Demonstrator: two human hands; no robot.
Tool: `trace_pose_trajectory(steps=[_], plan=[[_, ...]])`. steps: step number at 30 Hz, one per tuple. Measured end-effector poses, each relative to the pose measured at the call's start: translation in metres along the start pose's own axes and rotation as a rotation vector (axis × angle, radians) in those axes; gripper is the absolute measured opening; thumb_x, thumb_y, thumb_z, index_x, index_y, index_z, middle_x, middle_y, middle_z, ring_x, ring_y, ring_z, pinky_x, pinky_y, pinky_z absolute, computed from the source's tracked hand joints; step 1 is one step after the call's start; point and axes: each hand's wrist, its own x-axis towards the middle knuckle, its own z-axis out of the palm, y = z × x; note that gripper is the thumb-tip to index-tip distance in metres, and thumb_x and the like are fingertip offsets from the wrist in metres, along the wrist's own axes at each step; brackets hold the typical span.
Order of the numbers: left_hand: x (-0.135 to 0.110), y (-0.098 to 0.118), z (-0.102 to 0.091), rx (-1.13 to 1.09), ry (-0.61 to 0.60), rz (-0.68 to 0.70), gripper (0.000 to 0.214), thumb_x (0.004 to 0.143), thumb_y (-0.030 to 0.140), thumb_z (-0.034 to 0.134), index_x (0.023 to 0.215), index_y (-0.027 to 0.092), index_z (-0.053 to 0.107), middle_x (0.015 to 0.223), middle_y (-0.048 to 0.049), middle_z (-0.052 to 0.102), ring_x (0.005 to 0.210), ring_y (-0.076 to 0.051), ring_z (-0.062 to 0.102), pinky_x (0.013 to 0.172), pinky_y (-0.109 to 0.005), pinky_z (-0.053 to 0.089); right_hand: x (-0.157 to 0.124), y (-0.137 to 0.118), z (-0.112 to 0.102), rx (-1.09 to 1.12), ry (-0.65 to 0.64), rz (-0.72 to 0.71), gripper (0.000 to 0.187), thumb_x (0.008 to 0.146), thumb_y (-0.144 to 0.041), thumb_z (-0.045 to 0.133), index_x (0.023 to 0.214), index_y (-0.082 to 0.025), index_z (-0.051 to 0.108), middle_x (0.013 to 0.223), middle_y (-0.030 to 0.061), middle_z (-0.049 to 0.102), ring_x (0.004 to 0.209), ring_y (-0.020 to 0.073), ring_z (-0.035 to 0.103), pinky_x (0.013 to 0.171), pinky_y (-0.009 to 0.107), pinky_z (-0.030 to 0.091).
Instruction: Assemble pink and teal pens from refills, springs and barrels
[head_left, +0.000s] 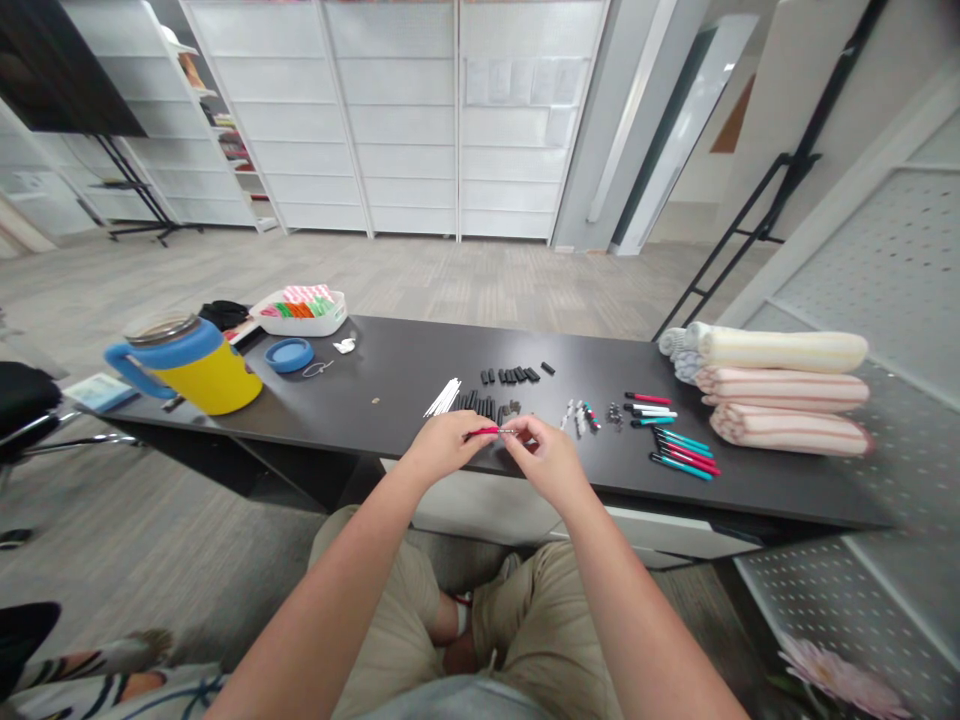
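Well, taking the red pen barrel (486,431) as the clock's centre, it lies over the near edge of the dark desk (390,350), between 2 bare hands. The left hand (454,445), at 9 o'clock, pinches the barrel between thumb and fingers; the right hand (540,455), at 3 o'clock, has thumb and fingertips pinched on a thin silvery piece (508,431) at the barrel's end. At this size the join is too small to read, though the 2 seem to meet.

To handle this well, I'd hold both parts on 1 straight line, steady the left grip, and let the right fingertips do the fine, light movement over the desk so that a dropped piece lands there. The white rods (442,397) at 10 to 11 o'clock, black sleeves (517,375) at 1 and tiny loose parts (581,416) near 3 are best left clear of the wrists.

At 10 o'clock a white basket (330,322) holds striped, orange and green packets (300,305). Between 9 and 10 stands a yellow-and-blue mug (225,375), its inside hidden; a blue round lid (289,355) lies nearby.
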Motion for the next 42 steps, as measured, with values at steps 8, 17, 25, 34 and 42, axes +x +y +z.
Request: trace_pose_trajectory(steps=[8, 17, 25, 34, 42], plan=[[0.002, 0.002, -0.011, -0.241, 0.137, -0.228, 0.032, 0.104, 0.045, 0.053, 0.107, 0.021, 0.074, 0.084, -0.0001, 0.072, 0.077, -0.016, 0.064, 0.074, -0.027, 0.047, 0.004, 0.009, 0.004, 0.055, 0.156, 0.132, 0.031, 0.094, -0.044, 0.063, 0.115, -0.021, 0.068, 0.092, 0.0051, 0.073, 0.068, 0.0181, 0.066, 0.059, 0.03, 0.054], [0.002, -0.001, -0.015, -0.313, 0.236, -0.299, 0.037, 0.105, 0.049, 0.047, 0.103, 0.021, 0.071, 0.071, 0.0036, 0.059, 0.07, -0.013, 0.057, 0.073, -0.025, 0.043, 0.007, 0.001, 0.015, -0.428, 0.1, -0.085, 0.032, 0.098, -0.031, 0.059, 0.125, -0.026, 0.074, 0.105, 0.0069, 0.068, 0.081, 0.0192, 0.066, 0.078, 0.033, 0.052], [0.002, 0.001, -0.015, -0.286, 0.218, -0.306, 0.038, 0.105, 0.051, 0.047, 0.102, 0.021, 0.07, 0.07, 0.0039, 0.058, 0.068, -0.013, 0.056, 0.069, -0.025, 0.041, 0.007, -0.002, 0.016, -0.492, 0.118, -0.048, 0.033, 0.097, -0.032, 0.063, 0.129, -0.027, 0.071, 0.113, 0.0069, 0.065, 0.088, 0.0203, 0.068, 0.078, 0.032, 0.053], [0.002, 0.002, -0.015, -0.271, 0.211, -0.316, 0.039, 0.104, 0.052, 0.047, 0.102, 0.021, 0.071, 0.071, 0.0037, 0.06, 0.067, -0.014, 0.056, 0.067, -0.025, 0.041, 0.008, -0.002, 0.018, -0.546, 0.112, -0.017, 0.015, 0.098, -0.033, 0.063, 0.103, -0.023, 0.073, 0.108, 0.0068, 0.065, 0.09, 0.0205, 0.067, 0.08, 0.031, 0.051], [0.002, 0.002, -0.016, -0.256, 0.193, -0.33, 0.039, 0.104, 0.052, 0.047, 0.103, 0.021, 0.071, 0.071, 0.003, 0.062, 0.068, -0.015, 0.057, 0.066, -0.025, 0.041, 0.013, 0.003, 0.019, -0.552, 0.141, 0.019, 0.014, 0.097, -0.031, 0.065, 0.1, -0.02, 0.072, 0.102, 0.0091, 0.067, 0.091, 0.024, 0.066, 0.082, 0.035, 0.05]])
